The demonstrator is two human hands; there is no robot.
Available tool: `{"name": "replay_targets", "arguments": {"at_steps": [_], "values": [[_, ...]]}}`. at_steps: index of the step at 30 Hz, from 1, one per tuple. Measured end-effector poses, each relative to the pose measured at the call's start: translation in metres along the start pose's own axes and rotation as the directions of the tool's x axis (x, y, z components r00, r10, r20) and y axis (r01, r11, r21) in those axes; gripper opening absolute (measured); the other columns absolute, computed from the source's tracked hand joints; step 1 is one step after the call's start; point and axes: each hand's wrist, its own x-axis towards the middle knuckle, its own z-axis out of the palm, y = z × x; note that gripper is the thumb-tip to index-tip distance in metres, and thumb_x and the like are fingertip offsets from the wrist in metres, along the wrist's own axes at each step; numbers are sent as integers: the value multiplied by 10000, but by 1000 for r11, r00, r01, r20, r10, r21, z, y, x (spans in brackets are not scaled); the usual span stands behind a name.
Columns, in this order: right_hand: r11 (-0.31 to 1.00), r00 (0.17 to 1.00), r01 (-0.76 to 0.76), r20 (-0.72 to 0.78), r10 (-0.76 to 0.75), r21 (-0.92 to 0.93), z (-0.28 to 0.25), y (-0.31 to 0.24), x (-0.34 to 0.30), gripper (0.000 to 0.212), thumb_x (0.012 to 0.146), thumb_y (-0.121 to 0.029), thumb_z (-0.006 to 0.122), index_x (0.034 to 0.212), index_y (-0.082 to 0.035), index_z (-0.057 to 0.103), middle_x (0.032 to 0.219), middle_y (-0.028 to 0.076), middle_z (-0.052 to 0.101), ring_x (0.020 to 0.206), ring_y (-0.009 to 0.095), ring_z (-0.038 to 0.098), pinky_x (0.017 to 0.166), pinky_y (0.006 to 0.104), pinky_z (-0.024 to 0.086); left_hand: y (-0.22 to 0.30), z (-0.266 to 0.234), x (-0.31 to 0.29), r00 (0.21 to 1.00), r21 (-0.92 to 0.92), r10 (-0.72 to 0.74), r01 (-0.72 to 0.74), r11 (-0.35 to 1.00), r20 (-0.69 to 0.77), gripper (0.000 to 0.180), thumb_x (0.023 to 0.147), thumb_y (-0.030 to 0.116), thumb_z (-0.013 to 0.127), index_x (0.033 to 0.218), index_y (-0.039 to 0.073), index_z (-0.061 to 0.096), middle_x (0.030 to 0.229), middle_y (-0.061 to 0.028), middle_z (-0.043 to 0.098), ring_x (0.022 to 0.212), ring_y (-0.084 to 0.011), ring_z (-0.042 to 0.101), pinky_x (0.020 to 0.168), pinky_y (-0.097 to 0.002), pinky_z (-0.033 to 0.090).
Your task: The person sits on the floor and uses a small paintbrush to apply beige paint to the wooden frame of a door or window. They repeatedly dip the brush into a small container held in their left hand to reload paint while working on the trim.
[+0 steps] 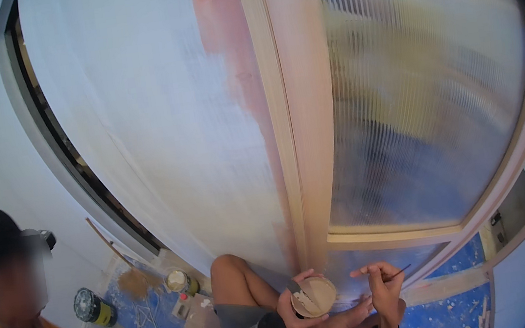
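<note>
My left hand [286, 312] is wrapped round a small round tub [320, 291] with beige paint or filler inside, held in front of my lap. Just right of it, my right hand [384, 289] grips a thin paintbrush [399, 272] by the fingers, its slender dark end pointing up to the right. The brush's other end is too small to make out. Beyond both hands rises a partly painted wall panel [156, 111], white with a pink strip along its right side, beside a pale wooden frame [304, 125].
A ribbed glass pane [426, 96] fills the right. Another person [24, 315] in an orange shirt and dark cap sits at the left. Near them are a dark paint bucket [94, 309], an open tin [180, 282] and a broom [133, 282] on blue sheeting [438, 318].
</note>
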Motion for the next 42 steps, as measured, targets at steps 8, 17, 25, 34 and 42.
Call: {"name": "replay_targets", "arguments": {"at_steps": [8,17,25,34,42], "values": [[994,993,107,56,-106,-32,-9,-13,9,108,901,-17,663,871,-9,560,764,70,656,693,136,659,649,234,489,8,5,9,988,25,125,-123,992,-95,1000,611,46,888,1422,-44,309,1290,-194,548,1217,-266,537,1042,-398,408],[998,997,58,50,-59,2,1,-27,9,141,962,-99,607,884,10,563,782,116,673,660,116,641,593,209,475,14,9,14,994,22,70,-68,997,-85,1022,611,69,885,1424,-34,275,1289,-209,535,1222,-280,525,1047,-408,391],[901,963,84,-268,37,427,47,-63,51,706,1041,-534,209,896,40,593,626,99,580,507,134,472,533,265,389,31,-6,37,996,34,13,-10,999,-84,1012,613,44,862,1433,-49,276,1293,-180,529,1166,-251,559,1003,-370,436],[986,954,12,295,-61,168,9,-61,43,779,1029,-554,226,887,81,655,624,95,577,507,167,521,504,268,417,29,-5,51,999,19,51,-51,999,0,1085,576,72,869,1450,-53,239,1339,-244,481,1216,-284,527,1030,-396,403],[899,892,198,452,1,-391,29,-81,48,104,747,51,755,838,33,709,746,120,675,611,158,611,559,256,453,39,9,57,989,-58,96,-103,993,-117,894,618,81,854,1367,-80,392,1175,-175,607,1075,-242,612,956,-363,461]]}}
